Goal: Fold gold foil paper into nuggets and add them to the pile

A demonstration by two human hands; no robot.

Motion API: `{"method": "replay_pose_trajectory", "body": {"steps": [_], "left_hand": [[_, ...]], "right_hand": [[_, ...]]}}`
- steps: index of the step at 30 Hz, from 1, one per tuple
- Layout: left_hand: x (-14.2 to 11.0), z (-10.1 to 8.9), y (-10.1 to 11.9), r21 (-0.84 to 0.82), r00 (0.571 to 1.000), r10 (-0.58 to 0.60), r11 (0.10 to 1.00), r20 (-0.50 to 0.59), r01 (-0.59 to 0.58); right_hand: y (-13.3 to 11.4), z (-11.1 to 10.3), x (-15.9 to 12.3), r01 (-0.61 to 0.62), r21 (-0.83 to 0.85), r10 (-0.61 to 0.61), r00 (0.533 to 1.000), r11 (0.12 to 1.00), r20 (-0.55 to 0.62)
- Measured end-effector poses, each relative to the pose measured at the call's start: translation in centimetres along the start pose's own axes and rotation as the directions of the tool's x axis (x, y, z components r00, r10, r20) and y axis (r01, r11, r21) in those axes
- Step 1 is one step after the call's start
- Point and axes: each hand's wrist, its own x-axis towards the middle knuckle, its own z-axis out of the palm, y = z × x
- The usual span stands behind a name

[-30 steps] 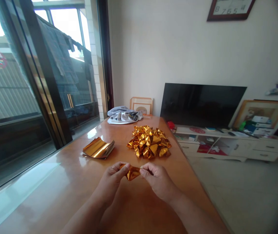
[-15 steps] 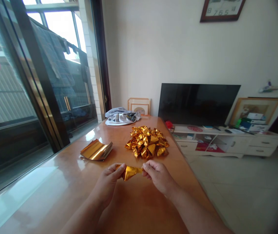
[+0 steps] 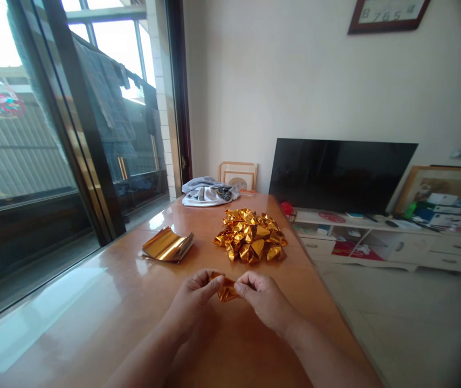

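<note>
A small folded piece of gold foil paper (image 3: 226, 290) is pinched between both hands just above the wooden table (image 3: 133, 302). My left hand (image 3: 193, 300) grips its left end with thumb and fingers closed. My right hand (image 3: 263, 299) pinches its right end. Behind the hands lies a pile of folded gold foil pieces (image 3: 250, 236). A stack of flat gold foil sheets (image 3: 168, 246) rests to the left of the pile.
A bundle of grey and white cloth (image 3: 208, 192) lies at the table's far end, with picture frames (image 3: 238, 175) behind it. A glass sliding door (image 3: 52, 134) runs along the left. A television (image 3: 341, 170) on a white cabinet (image 3: 396, 242) stands to the right.
My hands have drawn closer together, and the foil piece between them is shorter and more crumpled than half a second ago. The camera view shifted slightly.
</note>
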Motion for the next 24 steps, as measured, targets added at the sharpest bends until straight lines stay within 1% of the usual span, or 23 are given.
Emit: {"method": "replay_pose_trajectory", "body": {"steps": [4, 9, 14, 18, 24], "left_hand": [[0.0, -0.6, -0.2, -0.027, 0.998, 0.033, 0.999, -0.045, -0.035], [-0.1, -0.2, -0.4, 0.024, 1.0, 0.026, 0.999, -0.009, -0.025], [-0.2, 0.4, -0.7, 0.064, 0.999, 0.014, 0.998, 0.035, -0.016], [-0.2, 0.5, -0.7, 0.009, 0.999, 0.003, 1.0, 0.044, -0.004], [-0.4, 0.3, -0.6, -0.085, 0.999, -0.02, 0.996, 0.049, 0.024]], "right_hand": [[-0.1, -0.3, 0.0, -0.021, 0.048, 0.022, 1.0, 0.999, -0.017], [-0.6, -0.1, -0.2, -0.02, 0.061, 0.023, 0.999, 0.998, -0.037], [-0.3, 0.5, -0.2, 0.013, 0.079, -0.016, 0.999, 0.997, 0.043], [0.4, 0.5, -0.1, 0.016, 0.053, -0.018, 0.999, 0.998, 0.038], [-0.1, 0.2, -0.3, -0.036, 0.154, 0.028, 0.998, 0.987, 0.056]]}}
